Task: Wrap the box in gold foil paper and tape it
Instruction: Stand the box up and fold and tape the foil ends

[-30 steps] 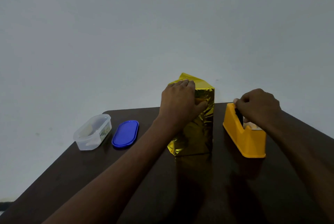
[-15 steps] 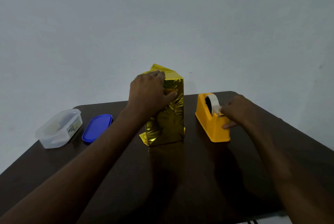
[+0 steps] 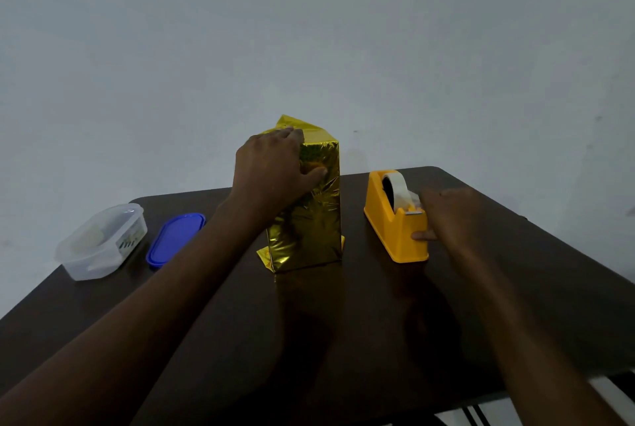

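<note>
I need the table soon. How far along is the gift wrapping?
The upright box in gold foil has its sides covered. The left hand presses the foil against it; the right hand holds the orange tape dispenser. Taping is left; the top flap stands loose.

No readable text; label on the plastic container (image 3: 103, 240) illegible.

Box (image 3: 305, 216): crinkled, mirror-glossy gold foil. Dispenser (image 3: 395, 233): smooth orange plastic. Tub (image 3: 99, 243): clear plastic (blue lid (image 3: 175, 240)). Table (image 3: 343, 322): dark, glossy.
</note>
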{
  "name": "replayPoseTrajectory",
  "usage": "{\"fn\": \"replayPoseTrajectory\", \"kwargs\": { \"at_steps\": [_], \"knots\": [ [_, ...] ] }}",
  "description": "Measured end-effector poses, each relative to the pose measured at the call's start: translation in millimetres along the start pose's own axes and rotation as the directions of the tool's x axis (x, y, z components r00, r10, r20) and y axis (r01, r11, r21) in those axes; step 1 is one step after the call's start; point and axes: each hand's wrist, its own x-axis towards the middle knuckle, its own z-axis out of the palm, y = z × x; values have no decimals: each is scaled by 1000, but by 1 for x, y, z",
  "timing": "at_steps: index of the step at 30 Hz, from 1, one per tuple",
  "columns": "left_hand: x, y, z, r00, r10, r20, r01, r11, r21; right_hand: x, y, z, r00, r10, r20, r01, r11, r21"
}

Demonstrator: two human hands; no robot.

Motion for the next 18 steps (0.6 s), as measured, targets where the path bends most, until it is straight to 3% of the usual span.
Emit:
{"fn": "replayPoseTrajectory", "kwargs": {
  "at_steps": [5, 11, 18],
  "knots": [
    [-1, 1, -2, 1000, 0, -6, 0, 1000, 6, -8, 33, 6, 992, -25, -124, 25, 1000, -1],
    [-2, 1, -4, 1000, 4, 14, -4, 1000, 2, -14, 44, -1, 993, 114, -10, -111, 984, 142],
    [-2, 0, -3, 1000, 14, 11, -14, 1000, 7, -13, 47, 0, 980, 193, 51, -199, 962, 185]
  ]
}}
